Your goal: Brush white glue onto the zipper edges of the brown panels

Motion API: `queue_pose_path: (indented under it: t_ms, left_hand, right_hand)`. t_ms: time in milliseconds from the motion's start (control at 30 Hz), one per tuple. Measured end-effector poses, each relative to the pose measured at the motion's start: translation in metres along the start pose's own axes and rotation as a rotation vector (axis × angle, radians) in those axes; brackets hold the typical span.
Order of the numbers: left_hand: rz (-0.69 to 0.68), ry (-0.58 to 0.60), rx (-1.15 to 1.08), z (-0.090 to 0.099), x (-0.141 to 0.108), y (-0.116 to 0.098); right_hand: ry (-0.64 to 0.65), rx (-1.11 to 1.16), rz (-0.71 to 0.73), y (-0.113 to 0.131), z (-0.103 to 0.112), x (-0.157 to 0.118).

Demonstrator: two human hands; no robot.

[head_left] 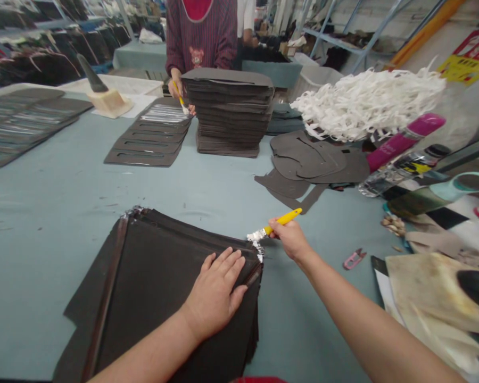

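My right hand (289, 238) grips a yellow-handled paintbrush (282, 218). Its white-coated bristles touch the far right corner of a stack of dark sheets (155, 287). White paste (258, 248) is smeared along that corner, and more of it shows at the far left corner. My left hand (219, 295) lies flat on top of the stack near its right side, fingers stretched out, holding nothing. Brown strips run along the stack's left side and across its right corner.
Pink thread snips (354, 259) lie to the right. Across the table (207, 189), a person (201, 42) brushes slotted dark pieces (147, 139) beside a tall pile (231, 114). Cut scraps (307, 159), a magenta spray can (407, 139) and white strips (371, 103) sit at the back right.
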State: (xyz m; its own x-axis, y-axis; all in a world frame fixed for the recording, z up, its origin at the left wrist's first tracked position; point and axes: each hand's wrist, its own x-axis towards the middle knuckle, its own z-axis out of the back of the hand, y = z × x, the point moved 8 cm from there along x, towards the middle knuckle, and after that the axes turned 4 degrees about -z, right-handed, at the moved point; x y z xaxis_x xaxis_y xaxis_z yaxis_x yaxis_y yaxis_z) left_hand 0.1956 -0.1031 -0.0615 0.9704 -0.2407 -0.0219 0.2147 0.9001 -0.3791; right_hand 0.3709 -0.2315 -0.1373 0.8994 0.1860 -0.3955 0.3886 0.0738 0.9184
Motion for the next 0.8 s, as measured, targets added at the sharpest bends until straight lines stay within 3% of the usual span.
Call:
queue_pose_path:
  t_ms: [100,233,333,467,667,800]
  left_hand:
    - [0.0,-0.004,-0.009,0.001,0.0,0.0]
    - [0.005,-0.007,-0.026,0.001,0.0,0.001]
    - [0.009,-0.019,-0.038,0.002,0.001,0.002]
    - [0.013,-0.014,-0.05,0.003,0.001,0.001]
    - [0.027,0.021,-0.04,0.011,0.007,-0.003]
    - [0.018,0.0,-0.025,0.022,0.017,-0.006]
  right_hand:
    - [-0.061,0.008,0.009,0.006,0.009,0.001]
    - [-0.115,0.098,0.065,0.035,0.028,-0.019]
    - [0.002,0.144,0.153,0.055,0.028,-0.05]
    - [0.196,-0.113,0.207,0.056,0.016,-0.084]
    - [0.083,-0.283,0.328,0.074,0.028,-0.101]
    - [0.226,-0.379,0.356,0.082,0.008,-0.114]
